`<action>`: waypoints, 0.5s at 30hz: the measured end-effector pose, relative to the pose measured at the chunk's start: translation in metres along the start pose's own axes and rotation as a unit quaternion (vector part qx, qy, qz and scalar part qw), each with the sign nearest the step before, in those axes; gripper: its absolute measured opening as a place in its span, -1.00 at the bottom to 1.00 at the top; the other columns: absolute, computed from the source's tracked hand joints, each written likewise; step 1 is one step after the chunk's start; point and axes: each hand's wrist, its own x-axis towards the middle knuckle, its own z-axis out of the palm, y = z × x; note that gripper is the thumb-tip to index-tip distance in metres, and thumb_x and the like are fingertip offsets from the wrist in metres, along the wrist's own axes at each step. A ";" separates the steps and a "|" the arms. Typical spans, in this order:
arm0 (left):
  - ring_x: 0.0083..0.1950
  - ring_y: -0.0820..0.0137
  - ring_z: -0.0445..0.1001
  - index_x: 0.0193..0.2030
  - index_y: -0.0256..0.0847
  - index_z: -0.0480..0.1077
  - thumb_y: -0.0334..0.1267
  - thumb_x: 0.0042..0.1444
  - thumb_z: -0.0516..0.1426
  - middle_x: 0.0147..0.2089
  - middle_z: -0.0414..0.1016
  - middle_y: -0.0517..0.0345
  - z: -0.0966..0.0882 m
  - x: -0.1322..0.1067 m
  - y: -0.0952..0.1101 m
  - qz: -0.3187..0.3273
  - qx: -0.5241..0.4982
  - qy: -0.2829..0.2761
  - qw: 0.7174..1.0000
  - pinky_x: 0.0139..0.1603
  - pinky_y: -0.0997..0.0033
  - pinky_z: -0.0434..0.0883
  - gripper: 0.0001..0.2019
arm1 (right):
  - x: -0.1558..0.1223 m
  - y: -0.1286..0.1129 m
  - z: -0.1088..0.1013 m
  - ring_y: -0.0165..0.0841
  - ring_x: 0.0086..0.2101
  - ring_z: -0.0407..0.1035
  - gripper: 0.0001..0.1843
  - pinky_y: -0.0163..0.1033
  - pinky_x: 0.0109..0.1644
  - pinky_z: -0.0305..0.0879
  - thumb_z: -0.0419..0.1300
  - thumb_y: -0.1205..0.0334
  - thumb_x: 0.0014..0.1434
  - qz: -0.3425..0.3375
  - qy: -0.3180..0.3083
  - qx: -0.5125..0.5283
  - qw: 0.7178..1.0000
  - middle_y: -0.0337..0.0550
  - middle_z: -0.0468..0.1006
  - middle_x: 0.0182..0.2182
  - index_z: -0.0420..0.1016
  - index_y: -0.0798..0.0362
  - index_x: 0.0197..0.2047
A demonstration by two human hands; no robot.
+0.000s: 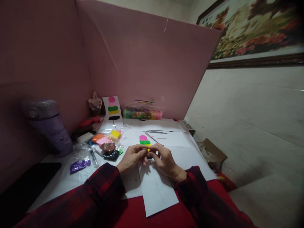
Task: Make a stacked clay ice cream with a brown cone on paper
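Note:
A small lump of yellow modelling clay (148, 150) sits pinched between the fingertips of both hands. My left hand (132, 157) holds it from the left, thumb against the index finger. From the other side my right hand (166, 161) closes on it with thumb and fingers. Under the hands lies a long white paper strip (158, 198). At its far end are a pink clay patch (143, 137) and a green clay band (144, 142), with some yellow below. The hands partly cover a dark patch there. Grey metal tweezers (151, 136) lie just beyond.
To the left are several bagged clay packs (108, 147), a purple pack (80, 166) and a purple bottle (51, 126). A card with coloured bands (113, 118) leans at the back beside a clay stick pack (142, 113). An open cardboard box (215, 152) is at right.

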 end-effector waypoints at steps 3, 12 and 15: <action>-0.58 0.45 0.44 -0.23 -0.32 0.41 -0.11 -0.08 0.32 -0.53 0.49 0.13 0.001 -0.001 0.001 0.004 -0.006 0.018 1.000 -0.56 0.47 0.39 -0.63 | -0.001 0.000 0.001 -0.35 -0.36 0.37 -0.85 -0.29 -0.39 0.32 0.14 0.36 0.22 -0.009 0.005 0.007 1.000 -0.16 0.48 -0.38 0.42 0.01 -0.13; -0.66 0.55 0.32 -0.43 -0.36 0.45 0.01 -0.01 0.25 -0.60 0.39 0.14 0.002 -0.004 -0.001 -0.037 0.041 0.022 0.998 -0.65 0.56 0.24 -0.62 | -0.001 -0.001 0.002 -0.35 -0.37 0.34 -0.88 -0.27 -0.36 0.32 0.17 0.32 0.21 -0.021 -0.002 0.029 0.999 -0.16 0.46 -0.39 0.46 -0.01 -0.15; -0.63 0.53 0.34 -0.41 -0.37 0.48 0.01 -0.01 0.26 -0.57 0.42 0.09 0.002 -0.004 0.001 -0.038 0.036 0.016 0.999 -0.65 0.56 0.26 -0.62 | -0.001 -0.001 0.003 -0.34 -0.35 0.36 -0.89 -0.24 -0.31 0.34 0.13 0.35 0.23 -0.018 0.022 0.045 0.999 -0.18 0.47 -0.41 0.46 -0.02 -0.20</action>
